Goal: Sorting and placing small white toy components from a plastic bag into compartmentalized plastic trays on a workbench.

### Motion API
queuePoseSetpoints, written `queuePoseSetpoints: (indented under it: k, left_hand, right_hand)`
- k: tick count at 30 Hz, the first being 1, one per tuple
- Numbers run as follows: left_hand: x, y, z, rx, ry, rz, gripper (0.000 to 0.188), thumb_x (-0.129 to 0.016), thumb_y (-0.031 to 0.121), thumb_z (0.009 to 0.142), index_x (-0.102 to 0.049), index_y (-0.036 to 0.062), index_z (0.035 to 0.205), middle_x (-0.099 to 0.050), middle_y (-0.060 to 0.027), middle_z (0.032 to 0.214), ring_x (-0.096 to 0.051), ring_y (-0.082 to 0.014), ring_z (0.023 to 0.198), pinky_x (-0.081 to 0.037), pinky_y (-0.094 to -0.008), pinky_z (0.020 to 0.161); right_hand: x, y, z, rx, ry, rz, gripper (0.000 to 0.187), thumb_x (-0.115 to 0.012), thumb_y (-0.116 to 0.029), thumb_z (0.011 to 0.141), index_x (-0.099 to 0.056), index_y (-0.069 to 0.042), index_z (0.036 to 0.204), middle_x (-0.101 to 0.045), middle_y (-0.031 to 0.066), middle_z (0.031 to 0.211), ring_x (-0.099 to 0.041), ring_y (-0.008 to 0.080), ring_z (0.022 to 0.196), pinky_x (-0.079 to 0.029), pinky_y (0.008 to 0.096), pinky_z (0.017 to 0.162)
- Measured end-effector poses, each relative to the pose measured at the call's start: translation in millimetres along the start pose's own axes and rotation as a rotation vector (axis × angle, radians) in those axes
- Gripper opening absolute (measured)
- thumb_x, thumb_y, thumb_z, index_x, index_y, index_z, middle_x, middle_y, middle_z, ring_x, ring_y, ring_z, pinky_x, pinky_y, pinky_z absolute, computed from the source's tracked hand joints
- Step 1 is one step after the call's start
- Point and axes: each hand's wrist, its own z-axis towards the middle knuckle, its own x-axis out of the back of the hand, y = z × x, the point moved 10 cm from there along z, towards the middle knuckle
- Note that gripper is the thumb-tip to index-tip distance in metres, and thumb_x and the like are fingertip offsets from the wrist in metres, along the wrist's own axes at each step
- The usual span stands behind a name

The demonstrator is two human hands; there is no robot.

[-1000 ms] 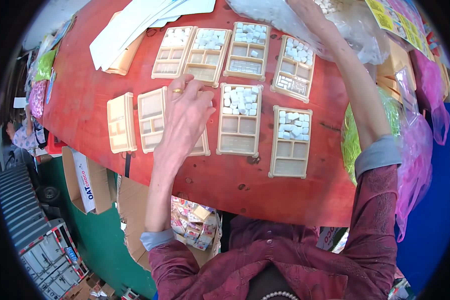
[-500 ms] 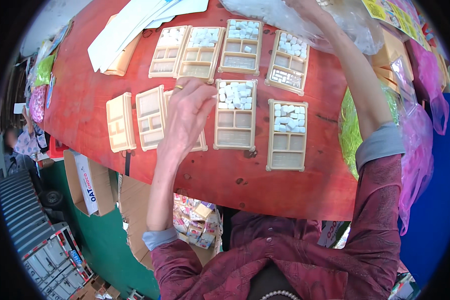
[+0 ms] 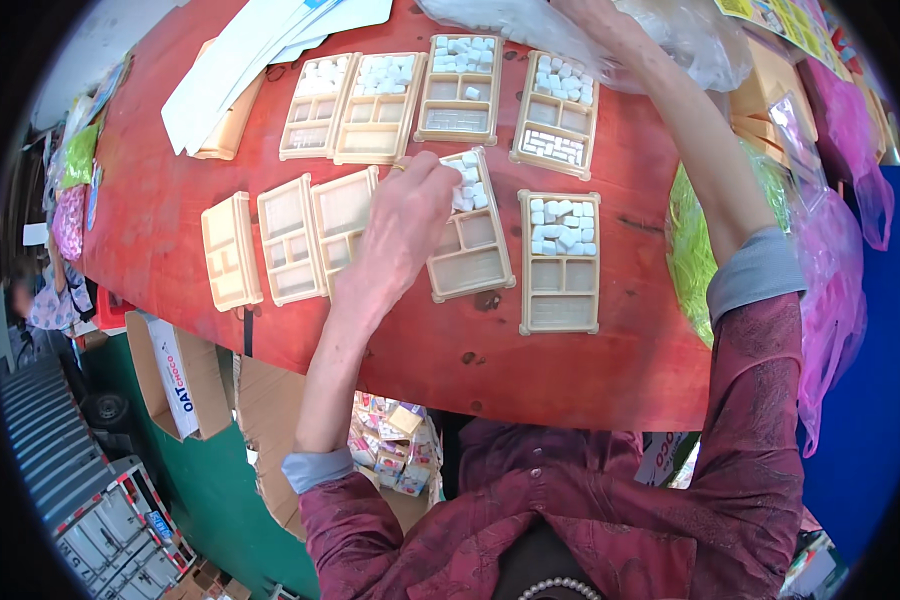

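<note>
Basically, left hand (image 3: 405, 215) was at the skewed tray (image 3: 470, 270), which sat in the near row on the red table (image 3: 610, 380), second from the right, turned a bit out of line with its neighbour, the right-end tray (image 3: 561, 312). Fingers were bent over the tray's far left part, at the loose white pieces (image 3: 475, 185) in the far compartment. Couldn't tell whether they had closed on the rim, on a piece, or on nothing; the back of the hand hid that. Right hand (image 3: 582, 10) was up at the far side, by the clear plastic bag (image 3: 695, 45), mostly out of sight; couldn't call its grip either.

Handling, my read: tray looked like thin moulded plastic, so light, fairly stiff along the rim, somewhat bendy across the middle, smooth enough to slide on the table with a small nudge. Pieces looked light and firm, no idea how brittle. They lay loose and heaped, so a tip could have sent some over the divider. Best hold, I figured: both long side rims around mid-length, kept level. One-corner lift looked risky, likely twist and spill. Single piece: light pinch.
</note>
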Motion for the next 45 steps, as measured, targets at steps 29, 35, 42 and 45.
queuePoseSetpoints:
  k: [29,35,42,45]
  left_hand:
    - [80.3,-94.8,-103.3,0.500,0.460,-0.144,0.021,-0.055,-0.006,0.081,-0.061,-0.0040,0.100,-0.063,-0.0140,0.086,-0.063,-0.0216,0.076,-0.050,-0.0329,0.068]
    - [83.0,-107.7,-125.2,0.592,0.635,-0.372,0.026,-0.046,-0.005,0.088,-0.059,-0.0044,0.112,-0.065,-0.0139,0.092,-0.063,-0.0183,0.085,-0.050,-0.0313,0.076]
    - [74.4,-101.4,-115.7,0.549,0.606,-0.356,0.030,-0.044,-0.007,0.087,-0.058,-0.0042,0.113,-0.064,-0.0142,0.097,-0.064,-0.0195,0.088,-0.050,-0.0310,0.079]
    - [73.6,-98.5,-116.2,0.543,0.600,-0.347,0.030,-0.047,-0.010,0.084,-0.059,-0.0043,0.111,-0.064,-0.0141,0.100,-0.064,-0.0197,0.089,-0.051,-0.0304,0.077]
  right_hand:
    - [37.9,-278.0,83.6,-0.464,-0.286,1.165,0.024,-0.055,-0.018,0.090,-0.054,0.006,0.091,-0.054,0.0137,0.071,-0.053,0.0219,0.064,-0.043,0.0348,0.059]
    - [40.2,-309.7,80.3,-0.306,-0.211,1.101,0.008,-0.055,-0.004,0.085,-0.054,0.000,0.092,-0.052,0.0153,0.088,-0.055,0.0346,0.083,-0.045,0.0411,0.071]
    - [45.4,-319.1,72.7,-0.142,-0.253,1.022,0.016,-0.057,0.000,0.079,-0.056,-0.001,0.096,-0.052,0.0130,0.092,-0.055,0.0315,0.092,-0.048,0.0397,0.075]
    - [41.7,-313.8,71.6,-0.202,-0.358,1.145,0.024,-0.059,0.002,0.077,-0.059,-0.001,0.101,-0.056,0.0128,0.097,-0.057,0.0308,0.093,-0.048,0.0381,0.076]
